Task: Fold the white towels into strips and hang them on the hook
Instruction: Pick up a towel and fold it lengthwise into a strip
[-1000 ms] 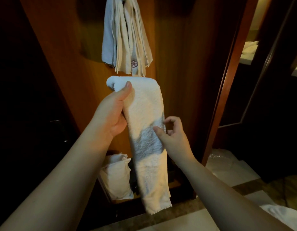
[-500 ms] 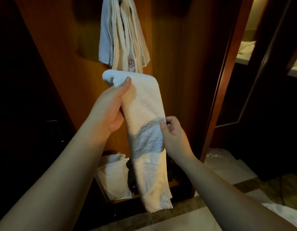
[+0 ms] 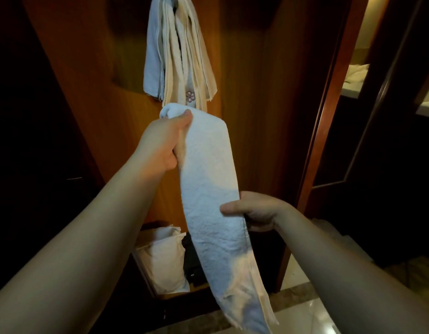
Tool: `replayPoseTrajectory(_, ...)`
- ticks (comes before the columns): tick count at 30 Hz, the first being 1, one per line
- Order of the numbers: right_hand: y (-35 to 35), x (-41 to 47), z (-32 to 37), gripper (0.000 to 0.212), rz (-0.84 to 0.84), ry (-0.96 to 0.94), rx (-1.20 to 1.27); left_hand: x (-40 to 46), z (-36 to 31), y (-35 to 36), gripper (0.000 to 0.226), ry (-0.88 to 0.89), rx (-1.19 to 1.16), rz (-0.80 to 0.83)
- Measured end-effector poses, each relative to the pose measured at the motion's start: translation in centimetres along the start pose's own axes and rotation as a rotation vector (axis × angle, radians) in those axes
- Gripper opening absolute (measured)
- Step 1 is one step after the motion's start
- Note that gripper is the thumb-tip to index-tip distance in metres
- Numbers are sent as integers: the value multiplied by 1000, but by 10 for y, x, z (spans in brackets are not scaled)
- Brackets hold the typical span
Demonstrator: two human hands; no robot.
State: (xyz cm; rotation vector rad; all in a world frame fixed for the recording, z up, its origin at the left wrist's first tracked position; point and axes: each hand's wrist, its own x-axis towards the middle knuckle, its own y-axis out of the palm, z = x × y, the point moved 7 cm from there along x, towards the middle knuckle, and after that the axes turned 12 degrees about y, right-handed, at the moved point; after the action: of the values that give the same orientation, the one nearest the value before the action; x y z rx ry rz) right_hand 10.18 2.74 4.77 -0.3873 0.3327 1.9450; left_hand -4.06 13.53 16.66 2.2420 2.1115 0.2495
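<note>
Single head cam, wide-angle, looking forward and slightly down, close on both hands (image 3: 160, 143) (image 3: 256, 210) and towel (image 3: 208, 179), wood panel (image 3: 252, 92) just behind.

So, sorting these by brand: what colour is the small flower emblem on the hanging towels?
Pinkish purple flower emblem, low on the hanging towels; head view.

White towel (image 3: 213, 189); hung towels (image 3: 177, 49) white w/ pink flower; wood panel (image 3: 256, 92) orange-brown.

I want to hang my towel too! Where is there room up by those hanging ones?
Bare wood panel lies right of the hanging towels, and more left of them. The hook itself is hidden under that crowded bunch. Below, the folded towel fills the middle.
</note>
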Motion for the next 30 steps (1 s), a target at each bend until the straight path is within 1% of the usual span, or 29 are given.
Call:
replayPoseTrajectory(1, -2, 2, 0, 59, -19, -2, 3, 5, 1, 1, 71, -13, 5, -4)
replayPoseTrajectory(2, -4, 4, 1, 50, -45, -14, 29, 10, 4, 1, 67, -31, 5, -11)
replayPoseTrajectory(4, -6, 6, 2, 39, -71, -50, 126, 20, 12, 2, 56, -76, -12, -9)
replayPoseTrajectory(6, -6, 9, 0, 29, -5, -66, 272, 28, 25, 3, 42, -149, -14, 11)
replayPoseTrajectory(7, -4, 9, -1, 28, 43, -60, 339, 31, 33, 3, 39, -199, -4, 21)
replayPoseTrajectory(8, -1, 8, -2, 29, 98, -62, 383, 34, 39, 3, 38, -238, 5, 35)
replayPoseTrajectory(10, 6, 4, -1, 48, 200, -62, 425, 41, 49, 5, 37, -279, -6, 70)
replayPoseTrajectory(12, 11, 3, -1, 62, 252, -37, 430, 46, 56, 6, 41, -299, -6, 96)
replayPoseTrajectory(13, 12, 3, -1, 63, 263, -23, 414, 49, 59, 5, 42, -296, 9, 108)
replayPoseTrajectory(15, 14, 1, 1, 58, 275, -5, 372, 52, 65, 3, 40, -274, 29, 131)
replayPoseTrajectory(17, 17, -1, 9, 53, 277, 0, 352, 52, 73, -1, 37, -248, 34, 194)
replayPoseTrajectory(18, 16, -2, 15, 51, 262, -6, 353, 50, 79, -3, 42, -244, 24, 231)
replayPoseTrajectory(19, 14, -3, 23, 51, 242, -25, 369, 46, 86, -6, 51, -258, 1, 274)
replayPoseTrajectory(21, 9, -6, 44, 55, 228, -98, 421, 34, 103, -8, 69, -335, -87, 382)
replayPoseTrajectory(22, 6, -9, 55, 57, 221, -137, 434, 26, 110, -8, 73, -364, -104, 439)
replayPoseTrajectory(24, -4, -13, 73, 54, 179, -189, 444, 12, 119, -5, 72, -366, -91, 503)
replayPoseTrajectory(26, -15, -17, 87, 49, 112, -213, 468, -1, 120, -1, 75, -346, -100, 485)
replayPoseTrajectory(28, -23, -23, 100, 52, 66, -251, 475, -13, 111, -3, 79, -290, -90, 402)
replayPoseTrajectory(29, -26, -26, 107, 54, 45, -278, 472, -18, 103, -7, 80, -241, -79, 347)
replayPoseTrajectory(30, -28, -29, 114, 53, 23, -309, 471, -21, 91, -11, 81, -155, -77, 295)
